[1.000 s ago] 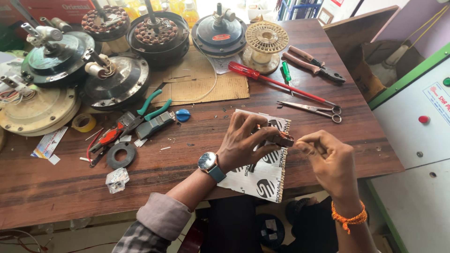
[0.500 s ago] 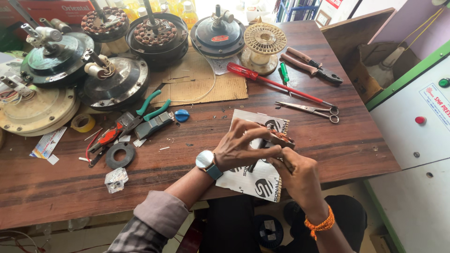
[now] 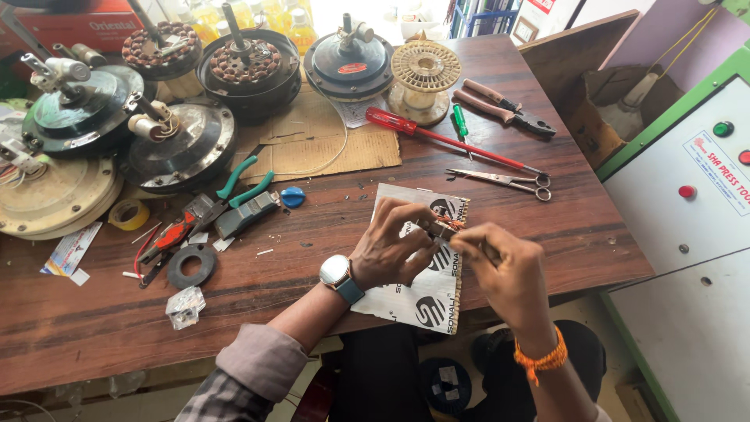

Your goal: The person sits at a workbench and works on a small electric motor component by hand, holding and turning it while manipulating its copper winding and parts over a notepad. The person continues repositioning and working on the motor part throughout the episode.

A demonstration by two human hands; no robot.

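A small copper-wound part is pinched between the left hand and right hand, low centre, above a printed sheet on the worktop.

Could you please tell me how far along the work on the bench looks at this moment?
Done, it seems: several fan motors stand opened at the back of the table, copper windings bare. In hand: the left hand and right hand pinch a small part with copper wire over a printed sheet. Left: the motors remain open; red screwdriver, scissors and pliers lie out.
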